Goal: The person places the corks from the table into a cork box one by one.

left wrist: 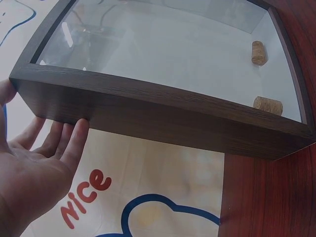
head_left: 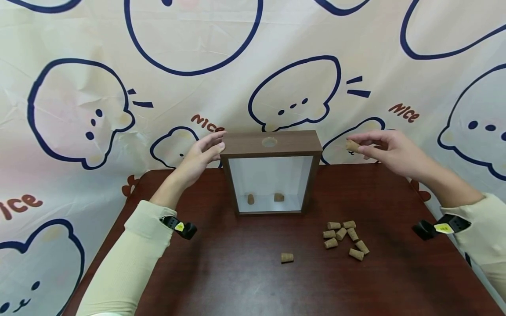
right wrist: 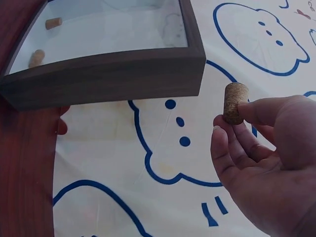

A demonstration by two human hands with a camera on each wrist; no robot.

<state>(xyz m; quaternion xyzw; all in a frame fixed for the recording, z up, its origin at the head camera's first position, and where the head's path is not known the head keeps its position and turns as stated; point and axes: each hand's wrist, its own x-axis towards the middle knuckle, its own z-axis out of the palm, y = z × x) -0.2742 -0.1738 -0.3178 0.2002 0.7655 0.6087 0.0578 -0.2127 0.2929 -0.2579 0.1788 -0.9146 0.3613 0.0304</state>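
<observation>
Head view: cork (head_left: pixel 352 146) is pinched by right hand (head_left: pixel 385 147); box (head_left: pixel 270 175), leftward, is touched by left hand (head_left: pixel 199 156), fingers straight.

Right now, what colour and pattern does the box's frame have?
Dark brown with a wood-like grain; the frame shows best in the left wrist view.

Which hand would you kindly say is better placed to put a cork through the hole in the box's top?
Probably the right hand: it pinches a cork in the air, right of the box. The left hand touches the box's other side and holds no cork.
</observation>
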